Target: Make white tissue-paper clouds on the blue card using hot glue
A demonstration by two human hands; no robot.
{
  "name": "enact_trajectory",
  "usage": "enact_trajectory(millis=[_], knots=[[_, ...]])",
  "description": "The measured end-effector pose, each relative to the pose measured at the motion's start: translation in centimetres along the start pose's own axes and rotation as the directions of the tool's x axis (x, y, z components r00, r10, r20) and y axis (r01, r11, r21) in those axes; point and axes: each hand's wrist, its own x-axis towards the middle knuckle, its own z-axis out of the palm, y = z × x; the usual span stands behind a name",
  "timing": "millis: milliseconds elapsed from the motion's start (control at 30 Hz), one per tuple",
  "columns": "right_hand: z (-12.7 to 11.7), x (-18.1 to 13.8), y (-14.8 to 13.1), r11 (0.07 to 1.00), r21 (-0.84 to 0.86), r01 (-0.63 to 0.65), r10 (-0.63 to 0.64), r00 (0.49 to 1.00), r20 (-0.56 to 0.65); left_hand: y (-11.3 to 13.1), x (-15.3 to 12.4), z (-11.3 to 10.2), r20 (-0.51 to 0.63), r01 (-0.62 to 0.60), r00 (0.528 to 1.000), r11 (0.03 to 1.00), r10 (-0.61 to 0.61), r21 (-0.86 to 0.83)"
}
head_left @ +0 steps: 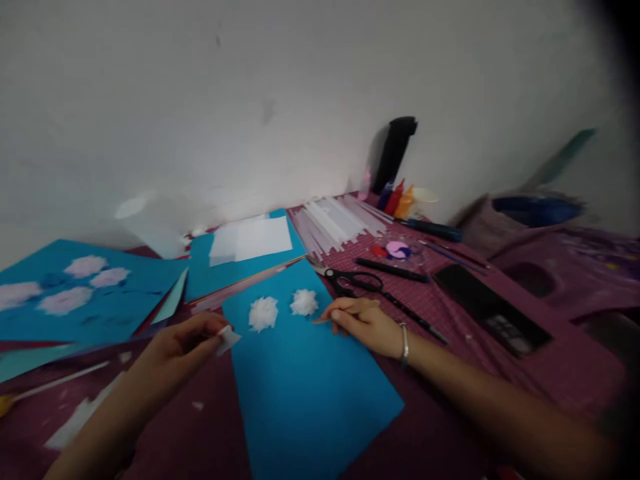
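My left hand (187, 343) pinches a small piece of white paper (230, 339) beside the left edge of a blue sheet (310, 393). Over the same sheet, my right hand (361, 321) is closed on a thin, pointed wooden stick (321, 321); most of the stick is hidden by the fingers. Two fluffy white paper clusters sit on the sheet: the left cluster (263, 313) lies between my hands, and the right cluster (304, 303) is just beyond the stick's tip. The picture is somewhat blurred.
Scissors (357, 280), a black pen (391, 270) and a phone (493, 309) lie at right. White strips (337, 223) and paint bottles (395, 197) stand farther back. Another blue sheet (145, 267) with pale flowers is at left, white paper (260, 238) behind.
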Motion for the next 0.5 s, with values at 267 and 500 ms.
enact_trajectory(millis=[267, 500], knots=[[-0.2, 0.2, 0.6, 0.998, -0.068, 0.002, -0.007, 0.997, -0.079, 2.9, 5.3, 8.0, 0.111, -0.21, 0.973, 0.976, 0.204, 0.048], [-0.2, 0.4, 0.8, 0.999, -0.052, 0.015, -0.019, 0.996, -0.086, 1.3, 5.9, 8.8, 0.257, -0.164, 0.958, 0.979, 0.129, 0.12]])
